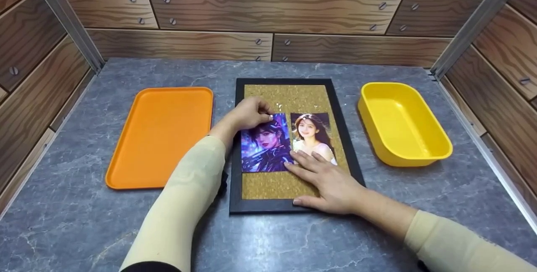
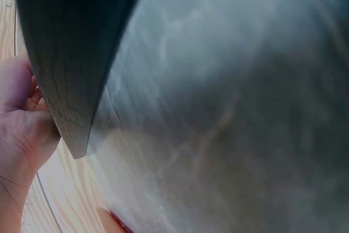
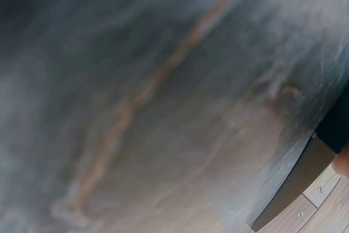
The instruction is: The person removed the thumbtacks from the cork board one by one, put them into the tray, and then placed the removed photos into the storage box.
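Note:
A cork board (image 1: 289, 95) in a black frame (image 1: 285, 207) lies on the table, bearing two photos side by side. My left hand (image 1: 251, 113) is at the top edge of the purple-blue photo (image 1: 266, 150), fingers curled, with its thumb and fingertips at a small pale push pin (image 1: 272, 116). The other photo (image 1: 310, 131), a portrait, has a similar pale dot near its top. My right hand (image 1: 329, 181) lies spread over the lower parts of the photos, its thumb by the frame's near edge. The left wrist view shows the left hand (image 2: 22, 118) partly behind the frame (image 2: 71, 80).
An orange tray (image 1: 168, 133) lies left of the board. To the right stands a yellow tub (image 1: 402, 125). Tiny shiny bits (image 1: 279, 106) are on the cork above the photos. Wood-patterned walls (image 1: 268, 11) enclose the grey marbled table (image 1: 272, 247).

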Action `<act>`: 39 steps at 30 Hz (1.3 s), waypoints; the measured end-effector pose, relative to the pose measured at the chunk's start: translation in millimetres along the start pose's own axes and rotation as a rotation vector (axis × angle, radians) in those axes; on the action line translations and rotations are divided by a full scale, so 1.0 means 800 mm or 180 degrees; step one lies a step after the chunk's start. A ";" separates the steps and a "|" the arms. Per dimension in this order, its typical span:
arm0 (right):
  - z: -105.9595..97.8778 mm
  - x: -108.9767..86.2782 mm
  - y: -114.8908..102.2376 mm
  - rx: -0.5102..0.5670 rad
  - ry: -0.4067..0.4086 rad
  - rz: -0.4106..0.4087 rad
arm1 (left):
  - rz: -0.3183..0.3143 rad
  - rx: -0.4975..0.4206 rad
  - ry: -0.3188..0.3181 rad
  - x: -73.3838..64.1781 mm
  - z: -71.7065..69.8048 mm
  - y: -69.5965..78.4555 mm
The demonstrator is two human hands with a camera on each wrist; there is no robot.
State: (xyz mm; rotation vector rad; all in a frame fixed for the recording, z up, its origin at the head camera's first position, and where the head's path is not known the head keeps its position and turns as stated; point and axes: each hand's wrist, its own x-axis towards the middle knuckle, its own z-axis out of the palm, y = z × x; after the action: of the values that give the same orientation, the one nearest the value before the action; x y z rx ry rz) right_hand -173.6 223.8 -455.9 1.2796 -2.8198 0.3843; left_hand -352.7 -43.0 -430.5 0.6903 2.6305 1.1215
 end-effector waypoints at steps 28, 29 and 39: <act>0.000 -0.001 0.000 -0.0013 0.0027 -0.0030 | 0.0037 -0.0166 0.0089 0.000 0.002 -0.001; 0.000 0.000 0.000 -0.0012 0.0026 -0.0030 | 0.0046 -0.0186 0.0094 -0.001 0.002 -0.001; -0.001 -0.001 -0.001 0.0034 -0.0016 0.0043 | 0.0127 -0.0579 0.0152 -0.002 0.001 -0.005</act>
State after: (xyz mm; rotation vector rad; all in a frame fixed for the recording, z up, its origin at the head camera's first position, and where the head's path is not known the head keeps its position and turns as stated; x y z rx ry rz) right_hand -172.4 223.7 -455.1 1.2657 -2.8360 0.3979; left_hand -352.1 -45.6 -434.3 0.6891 2.5217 1.3839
